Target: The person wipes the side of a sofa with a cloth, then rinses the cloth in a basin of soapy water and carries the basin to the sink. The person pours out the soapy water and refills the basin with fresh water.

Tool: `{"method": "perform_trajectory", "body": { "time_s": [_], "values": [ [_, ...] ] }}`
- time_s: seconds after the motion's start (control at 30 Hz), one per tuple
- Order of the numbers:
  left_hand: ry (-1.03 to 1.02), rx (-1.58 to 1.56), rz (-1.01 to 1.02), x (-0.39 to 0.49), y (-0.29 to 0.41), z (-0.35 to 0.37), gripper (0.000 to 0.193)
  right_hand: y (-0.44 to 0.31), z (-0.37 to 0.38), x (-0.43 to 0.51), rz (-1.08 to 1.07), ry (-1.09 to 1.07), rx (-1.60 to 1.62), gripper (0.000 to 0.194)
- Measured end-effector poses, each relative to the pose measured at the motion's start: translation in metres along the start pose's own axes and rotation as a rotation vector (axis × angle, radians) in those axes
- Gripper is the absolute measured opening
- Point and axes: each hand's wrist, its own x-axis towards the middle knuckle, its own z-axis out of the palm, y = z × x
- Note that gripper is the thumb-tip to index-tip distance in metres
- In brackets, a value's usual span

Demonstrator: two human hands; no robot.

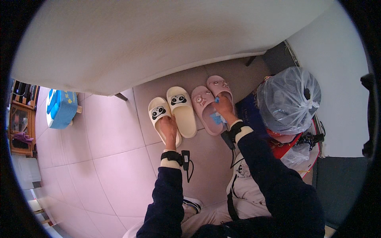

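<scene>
My left hand [168,126] is at the left cream slipper [155,104], its fingers tucked under the panda-face strap. Close beside it lies the other cream slipper [184,119], also with a panda face. My right hand [223,107] grips a crumpled blue-and-white cloth or wipe [216,118], which shows on both sides of the hand. That hand is over the two pink slippers, at the foot opening of the right pink slipper [218,81]. The left pink slipper [212,126] lies partly beneath the cloth. All four toes point away from me.
A pale covered piece of furniture [163,38] overhangs the far floor on dark legs. To the right, a clear plastic bag [288,101] sits among red and dark blue bags against a white wall [336,89]. A blue stool [62,108] stands left on the pink tiles [119,175].
</scene>
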Motion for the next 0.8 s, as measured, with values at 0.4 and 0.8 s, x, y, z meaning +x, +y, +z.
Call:
{"method": "perform_trajectory", "body": {
  "time_s": [0.4,0.8],
  "values": [
    [0.069,0.095,0.008,0.017,0.014,-0.005,0.036,-0.026,0.003,0.007,0.104,0.096,-0.016,0.049],
    [0.156,0.188,0.303,0.058,-0.029,0.009,0.035,-0.026,0.002,0.014,-0.014,-0.019,-0.101,0.051]
  ]
}}
